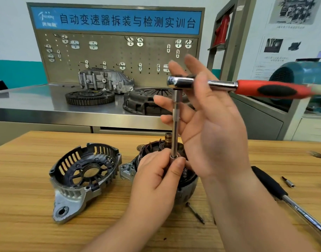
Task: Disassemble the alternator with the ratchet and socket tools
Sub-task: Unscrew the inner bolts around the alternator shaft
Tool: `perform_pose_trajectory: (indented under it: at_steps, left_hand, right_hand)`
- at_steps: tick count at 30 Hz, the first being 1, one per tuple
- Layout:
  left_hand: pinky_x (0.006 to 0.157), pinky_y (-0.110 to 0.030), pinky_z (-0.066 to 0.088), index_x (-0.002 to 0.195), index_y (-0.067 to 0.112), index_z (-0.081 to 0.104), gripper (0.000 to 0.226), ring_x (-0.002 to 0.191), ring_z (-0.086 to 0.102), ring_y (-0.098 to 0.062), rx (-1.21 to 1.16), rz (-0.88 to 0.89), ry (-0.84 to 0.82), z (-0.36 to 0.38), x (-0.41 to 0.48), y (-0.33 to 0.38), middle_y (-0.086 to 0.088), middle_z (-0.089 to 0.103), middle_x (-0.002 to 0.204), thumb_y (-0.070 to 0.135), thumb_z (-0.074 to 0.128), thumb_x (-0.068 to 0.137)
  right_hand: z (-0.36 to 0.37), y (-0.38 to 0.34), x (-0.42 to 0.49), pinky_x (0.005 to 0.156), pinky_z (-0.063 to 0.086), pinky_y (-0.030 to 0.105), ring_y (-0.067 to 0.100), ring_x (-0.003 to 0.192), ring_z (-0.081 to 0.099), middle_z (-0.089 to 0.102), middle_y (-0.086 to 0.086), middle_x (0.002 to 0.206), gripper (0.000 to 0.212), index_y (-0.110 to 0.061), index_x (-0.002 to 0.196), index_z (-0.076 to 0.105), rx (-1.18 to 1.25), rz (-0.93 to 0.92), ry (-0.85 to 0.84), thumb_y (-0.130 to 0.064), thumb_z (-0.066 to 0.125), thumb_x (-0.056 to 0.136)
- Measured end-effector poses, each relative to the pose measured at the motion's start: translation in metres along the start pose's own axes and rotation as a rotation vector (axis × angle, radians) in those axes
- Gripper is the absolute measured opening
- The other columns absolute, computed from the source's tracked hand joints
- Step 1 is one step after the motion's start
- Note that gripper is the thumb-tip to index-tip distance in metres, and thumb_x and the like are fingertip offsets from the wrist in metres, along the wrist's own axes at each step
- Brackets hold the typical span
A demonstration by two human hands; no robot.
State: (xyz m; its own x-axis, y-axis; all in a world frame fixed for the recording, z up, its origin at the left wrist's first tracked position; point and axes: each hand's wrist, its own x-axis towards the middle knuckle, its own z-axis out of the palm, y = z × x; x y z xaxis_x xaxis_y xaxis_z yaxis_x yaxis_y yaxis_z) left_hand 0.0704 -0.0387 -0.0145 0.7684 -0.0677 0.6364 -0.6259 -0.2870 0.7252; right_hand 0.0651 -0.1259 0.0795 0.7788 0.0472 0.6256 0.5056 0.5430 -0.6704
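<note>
**Alternator upright on the wooden table, ratchet standing on it**

The dark round alternator body with copper windings (188, 186) stands near the middle of a pale wooden table (28, 197), largely covered by the hands. Just beside it on the left lies its grey slotted aluminium end housing (83, 179), open side up. In front of it lies a loose dark bolt (195, 212). To the right lie a chrome bar with a black grip (283, 197) and a small bit (288, 182).

Behind the table stands a steel bench (28, 99). On it are a toothed ring gear (89, 97), a clutch cover (138, 102) and a cast grey casing (105, 80), before a pegboard with a blue sign (116, 51). A blue motor (301, 73) sits at the far right.

Bare tabletop lies open at the left and the near edge. The right side is crowded by the bar.

The left hand (156, 175) pinches the socket (174, 157) at the foot of a slim chrome extension bar (176, 120), which rises upright to the red-and-black-handled ratchet (223, 84). The right hand (210, 124) is spread, with its fingers nearly straight against the ratchet's neck. Its thumb is hidden.
</note>
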Motion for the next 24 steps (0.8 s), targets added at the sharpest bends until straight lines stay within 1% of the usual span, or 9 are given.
perform_pose_trajectory:
  at_steps: [4,7,11,13,16,18,20,22,24]
  left_hand:
    - [0.069,-0.027,0.033,0.085,0.053,0.053,0.022,0.081,0.050,0.005,0.032,0.055,-0.017,-0.0034,-0.0002,0.0057,0.034,0.056,0.077,0.048,0.032,0.091]
    - [0.071,-0.026,0.033,0.084,0.059,0.051,0.022,0.087,0.048,0.007,0.098,0.060,-0.045,-0.0047,0.0017,0.0065,0.038,0.057,0.081,0.048,0.032,0.088]
    - [0.072,-0.028,0.037,0.084,0.044,0.055,0.016,0.085,0.052,-0.004,0.058,0.008,-0.047,-0.0040,0.0016,0.0047,0.030,0.060,0.078,0.047,0.040,0.088]
    - [0.076,-0.035,0.044,0.088,0.042,0.057,0.014,0.089,0.055,-0.012,0.032,-0.026,-0.040,-0.0029,0.0005,0.0034,0.022,0.063,0.080,0.043,0.044,0.088]
    - [0.078,-0.037,0.047,0.093,0.041,0.058,0.022,0.090,0.056,-0.011,0.047,-0.015,-0.027,-0.0015,0.0000,0.0011,0.012,0.063,0.081,0.053,0.041,0.085]
    - [0.075,-0.032,0.044,0.091,0.037,0.058,0.030,0.084,0.054,-0.007,0.039,0.008,-0.011,-0.0008,-0.0001,0.0009,0.009,0.061,0.079,0.057,0.037,0.084]
    - [0.080,-0.027,0.041,0.089,0.037,0.059,0.029,0.087,0.055,-0.004,0.043,0.045,0.003,-0.0008,-0.0005,0.0012,0.014,0.062,0.085,0.053,0.035,0.088]
    - [0.082,-0.020,0.038,0.084,0.040,0.059,0.027,0.090,0.054,0.001,0.060,0.073,0.009,-0.0012,-0.0013,0.0008,0.020,0.062,0.086,0.048,0.035,0.091]
    - [0.080,-0.022,0.037,0.077,0.040,0.055,0.024,0.086,0.053,-0.003,0.075,0.069,-0.008,-0.0006,-0.0010,-0.0005,0.022,0.058,0.079,0.046,0.035,0.090]
  right_hand:
    - [-0.0074,-0.0056,0.0047,0.052,0.051,0.021,0.016,0.066,0.070,0.075,0.000,0.101,0.033,-0.013,0.110,0.056,0.144,0.193,0.026,-0.037,0.039,0.096]
    - [-0.0095,-0.0039,0.0054,0.050,0.048,0.020,0.015,0.065,0.069,0.075,0.000,0.095,0.034,-0.012,0.111,0.053,0.180,0.237,0.038,-0.039,0.037,0.099]
    - [-0.0049,0.0004,0.0024,0.055,0.051,0.022,0.015,0.073,0.068,0.073,0.000,0.096,0.023,-0.020,0.103,0.065,0.028,0.049,0.053,-0.034,0.056,0.087]
    - [-0.0027,0.0011,0.0005,0.060,0.052,0.024,0.016,0.080,0.068,0.071,-0.002,0.107,0.019,-0.026,0.107,0.065,-0.101,-0.082,0.043,-0.024,0.056,0.090]
    - [-0.0019,0.0020,-0.0006,0.061,0.052,0.024,0.018,0.083,0.070,0.068,-0.004,0.118,0.023,-0.027,0.109,0.065,-0.160,-0.148,0.029,-0.021,0.054,0.090]
    - [-0.0009,0.0023,0.0001,0.058,0.053,0.023,0.019,0.078,0.071,0.068,-0.004,0.119,0.025,-0.026,0.113,0.062,-0.072,-0.068,0.017,-0.027,0.049,0.092]
    - [-0.0024,0.0011,0.0020,0.054,0.052,0.022,0.018,0.071,0.070,0.071,-0.002,0.115,0.029,-0.021,0.117,0.058,0.035,0.049,0.008,-0.034,0.040,0.098]
    - [-0.0065,-0.0013,0.0043,0.051,0.050,0.021,0.015,0.064,0.069,0.074,0.000,0.103,0.038,-0.015,0.116,0.055,0.125,0.167,-0.016,-0.040,0.028,0.103]
    - [-0.0102,-0.0024,0.0057,0.050,0.049,0.019,0.012,0.060,0.067,0.075,-0.002,0.092,0.044,-0.014,0.108,0.057,0.168,0.247,-0.038,-0.043,0.024,0.103]
